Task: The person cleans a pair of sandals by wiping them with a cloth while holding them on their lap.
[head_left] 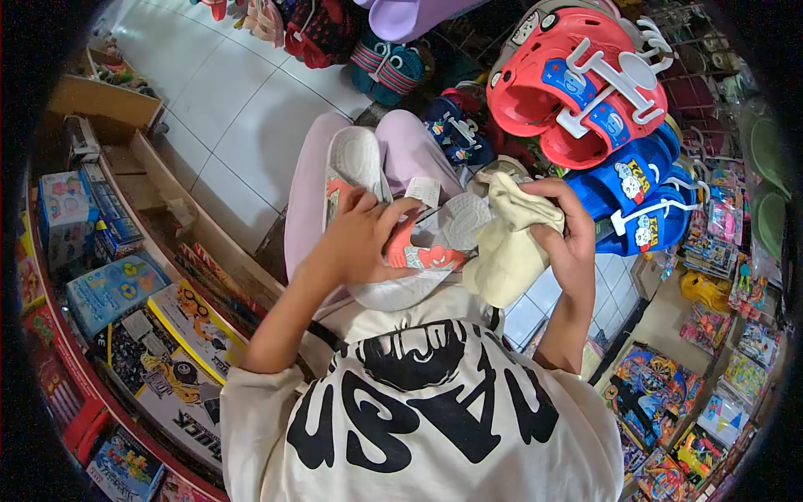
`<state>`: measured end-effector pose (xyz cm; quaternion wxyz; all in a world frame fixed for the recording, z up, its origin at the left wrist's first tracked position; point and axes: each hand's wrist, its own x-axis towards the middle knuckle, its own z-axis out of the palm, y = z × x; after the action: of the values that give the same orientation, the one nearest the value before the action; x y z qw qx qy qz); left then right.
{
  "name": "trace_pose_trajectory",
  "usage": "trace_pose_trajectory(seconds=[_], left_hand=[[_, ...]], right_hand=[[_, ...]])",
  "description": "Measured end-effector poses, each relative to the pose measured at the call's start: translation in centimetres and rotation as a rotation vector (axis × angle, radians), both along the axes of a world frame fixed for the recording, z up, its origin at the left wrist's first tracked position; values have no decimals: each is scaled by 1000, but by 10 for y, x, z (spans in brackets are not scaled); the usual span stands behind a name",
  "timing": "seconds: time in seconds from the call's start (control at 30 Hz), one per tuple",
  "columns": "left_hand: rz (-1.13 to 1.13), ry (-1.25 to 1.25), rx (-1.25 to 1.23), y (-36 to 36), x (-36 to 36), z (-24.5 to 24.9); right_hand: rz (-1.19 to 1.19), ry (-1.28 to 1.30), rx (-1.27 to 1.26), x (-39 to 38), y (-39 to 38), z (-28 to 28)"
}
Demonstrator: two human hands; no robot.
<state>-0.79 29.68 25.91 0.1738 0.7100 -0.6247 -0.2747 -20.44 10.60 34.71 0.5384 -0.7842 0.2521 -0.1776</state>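
Note:
On my lap lies a pair of white slides with red Spider-Man-style printed straps. One slide (355, 159) points away along my thigh; the other slide (431, 255) lies crosswise, nearer my belly. My left hand (360, 238) is closed on the pair at the straps, its fingers bent over them. A white paper tag (424, 192) sticks up beside the fingers. Pinched between the thumb and fingers of my right hand (570, 238) is a crumpled cream cloth (512, 255), which hangs down against the crosswise slide's right end.
Red clogs (535, 92) on a white plastic hanger and blue slides (644, 197) hang close at the right. Dark blue clogs (458, 130) are beyond my knees. Shelves of boxed toys (117, 289) curve along the left; packaged toys (657, 385) fill the lower right. White floor tiles (242, 117) show ahead.

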Motion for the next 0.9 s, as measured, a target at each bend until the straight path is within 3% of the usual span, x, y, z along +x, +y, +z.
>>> trace_pose_trajectory(seconds=[0.2, 0.3, 0.33, 0.43, 0.47, 0.63, 0.67, 0.7, 0.8, 0.9], left_hand=[[-277, -19, -278, -7, 58, 32], [-234, -381, -324, -4, 61, 21], [-217, -342, -258, 3, 57, 27], [17, -57, -107, 23, 34, 26], [78, -23, -207, 24, 26, 25], [285, 24, -79, 31, 7, 2], [340, 7, -79, 36, 1, -3], [396, -8, -77, 40, -4, -5], [445, -11, -214, 47, -20, -2], [548, -39, -262, 53, -26, -2]], right_hand=[[102, 72, -64, -6, 3, -4], [309, 133, -175, 0, 11, -21], [327, 149, -208, 1, 18, -31], [366, 176, -325, 14, 34, -44], [384, 188, -388, 19, 37, -44], [596, 50, -479, 48, 54, -77], [577, 78, -377, 52, 55, -84], [628, 106, -446, 50, 53, -85], [789, 249, -574, 48, 53, -72], [799, 238, -606, 48, 57, -65]])
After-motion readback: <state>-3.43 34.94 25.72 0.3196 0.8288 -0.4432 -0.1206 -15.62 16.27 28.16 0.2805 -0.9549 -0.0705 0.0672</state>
